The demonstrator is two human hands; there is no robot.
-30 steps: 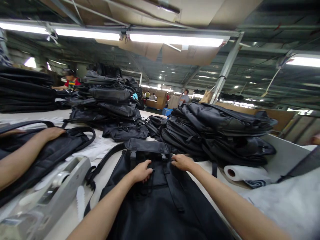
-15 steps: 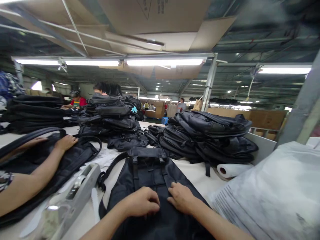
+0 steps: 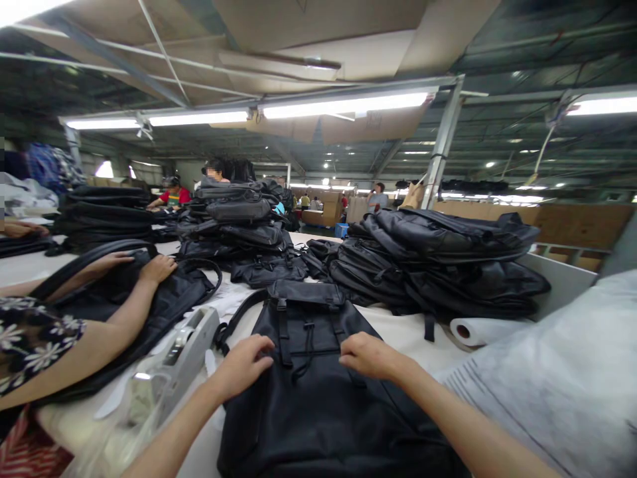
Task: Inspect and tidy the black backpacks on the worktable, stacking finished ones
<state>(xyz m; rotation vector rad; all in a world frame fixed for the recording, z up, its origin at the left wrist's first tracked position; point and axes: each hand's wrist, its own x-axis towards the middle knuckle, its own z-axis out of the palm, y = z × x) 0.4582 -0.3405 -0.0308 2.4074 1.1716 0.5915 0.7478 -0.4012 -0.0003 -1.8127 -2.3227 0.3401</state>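
Note:
A black backpack (image 3: 318, 405) lies flat on the pale table in front of me, its top flap and buckled straps toward the far side. A looped drawcord (image 3: 307, 352) rests on its upper middle. My left hand (image 3: 249, 362) is at the backpack's left edge, with thumb and fingers apart. On the right side, near a strap, my right hand (image 3: 365, 355) has its fingers curled down at the bag; what they pinch, if anything, is hidden.
Stacks of black bags (image 3: 438, 259) stand behind, right and left. A co-worker's hands (image 3: 159, 269) rest on another black bag (image 3: 179, 299) at left. Nearby are a tape dispenser (image 3: 189, 358), a white roll (image 3: 488, 330) and a large plastic-wrapped bundle (image 3: 562, 372).
Both my hands have moved away from the backpack's middle toward its sides, the left one opening. More of the bag's front and the cord now show. The view has shifted left.

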